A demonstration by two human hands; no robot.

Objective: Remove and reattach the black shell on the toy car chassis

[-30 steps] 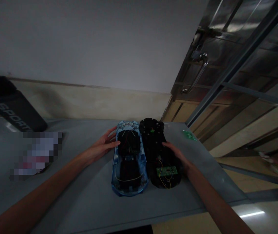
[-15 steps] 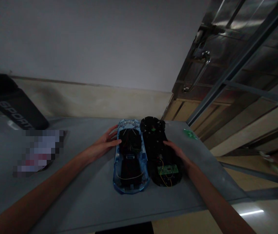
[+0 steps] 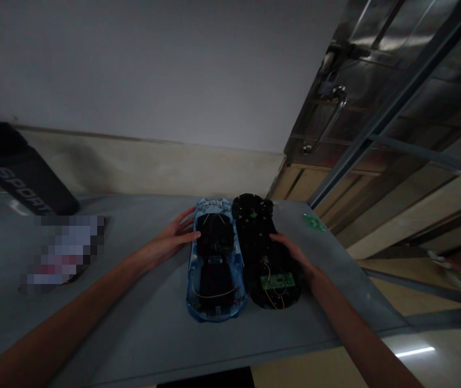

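A blue toy car body shell (image 3: 236, 275) lies on the grey table, its dark inner side facing up and a thin wire across its near end. Against its left edge rests my left hand (image 3: 179, 231), thumb on the rim and fingers around the side. Just right of the shell lies a black car chassis (image 3: 256, 237) with a green circuit board (image 3: 277, 281) and yellow wires at its near end. My right hand (image 3: 293, 249) grips the chassis by its right edge; some of its fingers are hidden.
A black bottle marked SPORT (image 3: 28, 183) lies at the left, near a blurred-out flat item (image 3: 68, 250). A small green packet (image 3: 314, 221) is on the grey table (image 3: 153, 323) at the right. Metal frame bars (image 3: 412, 89) rise beyond the right edge.
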